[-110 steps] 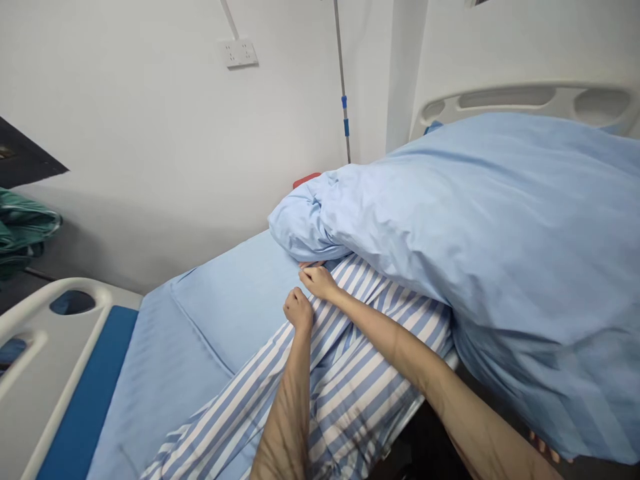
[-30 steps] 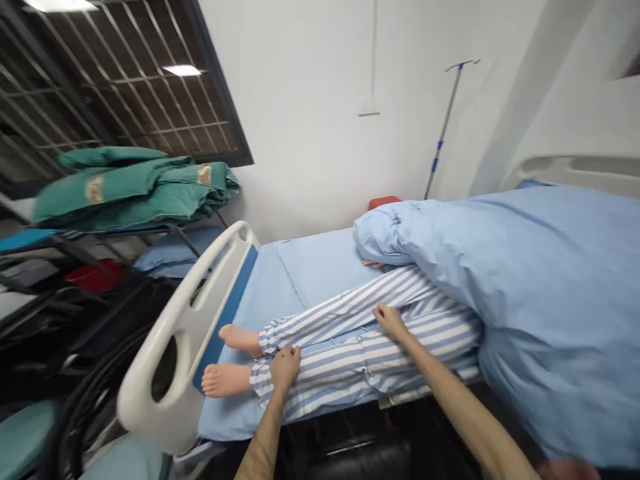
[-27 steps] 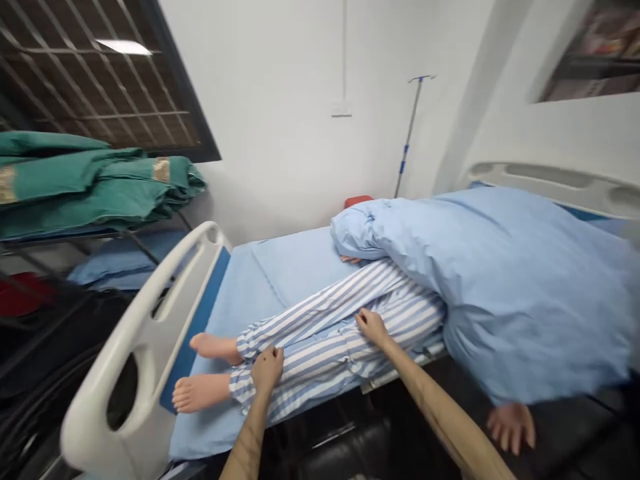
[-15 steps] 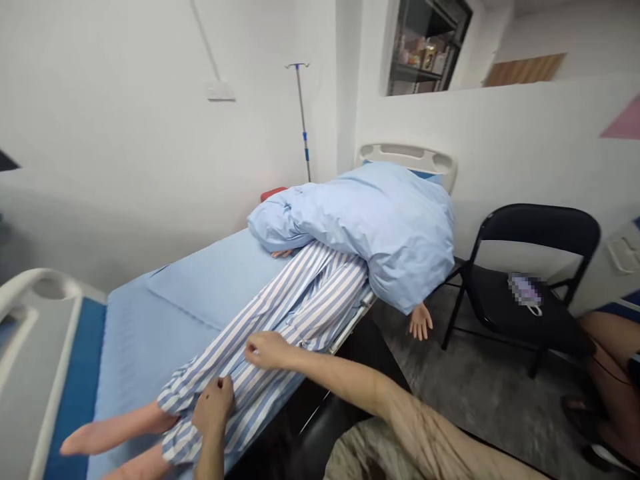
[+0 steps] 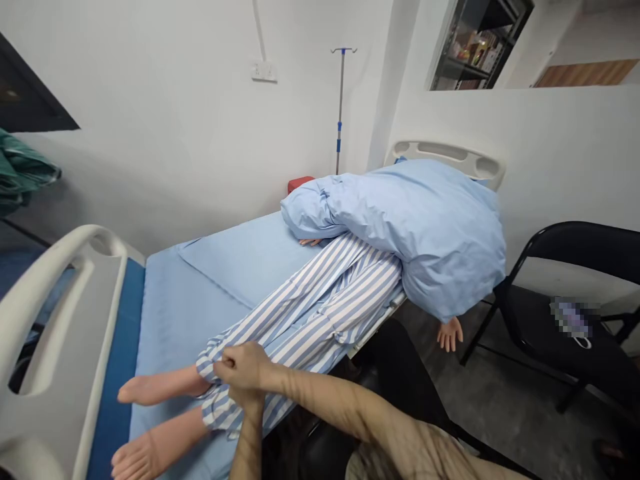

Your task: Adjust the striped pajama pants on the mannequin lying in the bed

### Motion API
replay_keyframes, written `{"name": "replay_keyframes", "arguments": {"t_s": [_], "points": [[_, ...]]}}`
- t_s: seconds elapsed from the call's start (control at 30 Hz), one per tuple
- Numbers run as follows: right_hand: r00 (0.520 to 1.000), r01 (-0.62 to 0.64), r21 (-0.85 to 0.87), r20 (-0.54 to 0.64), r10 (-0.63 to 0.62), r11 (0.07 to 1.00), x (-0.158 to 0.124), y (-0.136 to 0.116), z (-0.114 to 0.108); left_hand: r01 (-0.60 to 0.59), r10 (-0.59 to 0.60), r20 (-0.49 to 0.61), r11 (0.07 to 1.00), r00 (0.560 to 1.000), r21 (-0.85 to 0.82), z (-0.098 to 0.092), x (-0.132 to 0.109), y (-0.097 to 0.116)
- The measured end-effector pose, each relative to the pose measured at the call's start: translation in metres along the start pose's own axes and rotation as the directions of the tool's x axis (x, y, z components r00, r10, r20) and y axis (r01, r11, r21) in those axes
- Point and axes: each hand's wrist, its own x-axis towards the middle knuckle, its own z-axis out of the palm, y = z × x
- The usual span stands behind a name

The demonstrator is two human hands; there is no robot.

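Note:
My right hand (image 5: 243, 365) is closed, its fingers curled, over the lower trouser legs of a mannequin. In the picture it overlaps my left hand (image 5: 246, 399), whose fingers are hidden behind it. Whether the two hands touch I cannot tell. The mannequin lies in blue-and-white striped trousers (image 5: 305, 300), its bare feet (image 5: 143, 453) towards the foot of the bed. A puffy light-blue quilt (image 5: 410, 220) covers its upper body and head end. One mannequin hand (image 5: 451, 335) hangs out below the quilt on the right, and another (image 5: 311, 242) shows at its left edge.
The bed's light-blue sheet (image 5: 170, 300) runs up to a grey footboard (image 5: 65, 333) and a headboard (image 5: 450, 155). An IV pole (image 5: 341, 100) stands behind, near a red object (image 5: 300, 183). On the right is a black folding chair (image 5: 530, 320) with a blurred item on it.
The view has swung left, showing more of the footboard and green cloth. My fists were apart over the trouser legs; now my right hand overlaps my left near the trouser cuffs.

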Motion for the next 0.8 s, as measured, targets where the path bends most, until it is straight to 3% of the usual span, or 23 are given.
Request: {"name": "replay_keyframes", "arguments": {"t_s": [0.2,0.37,0.47,0.57,0.63,0.73,0.8], "points": [[0.989,-0.144,-0.025,-0.047,0.143,0.989,-0.009,0.042,0.021,-0.184,0.181,-0.087,0.982,0.980,-0.030,0.001,-0.004,-0.002],[0.987,-0.153,-0.051,-0.065,0.149,0.987,-0.011,0.045,0.025,-0.226,0.216,-0.090,0.966,0.972,-0.123,-0.003,-0.006,-0.002],[0.988,-0.152,-0.003,-0.041,0.152,0.988,-0.010,0.043,0.021,-0.215,0.190,-0.105,0.918,0.976,-0.334,-0.015,0.000,-0.007],[0.989,-0.143,0.053,-0.032,0.145,0.988,-0.009,0.042,0.017,-0.175,0.088,-0.164,0.740,0.982,-0.649,-0.036,0.006,-0.014],[0.989,-0.140,0.100,-0.027,0.143,0.985,-0.009,0.043,0.015,-0.185,0.053,-0.195,0.630,0.979,-0.754,-0.050,0.008,-0.016],[0.991,-0.131,0.182,-0.016,0.136,0.975,-0.009,0.044,0.012,-0.213,0.052,-0.234,0.636,0.971,-0.742,-0.057,0.007,-0.012],[0.992,-0.115,0.217,-0.023,0.123,0.969,-0.010,0.047,0.011,-0.246,0.053,-0.295,0.703,0.954,-0.668,-0.048,0.006,-0.007]]}}
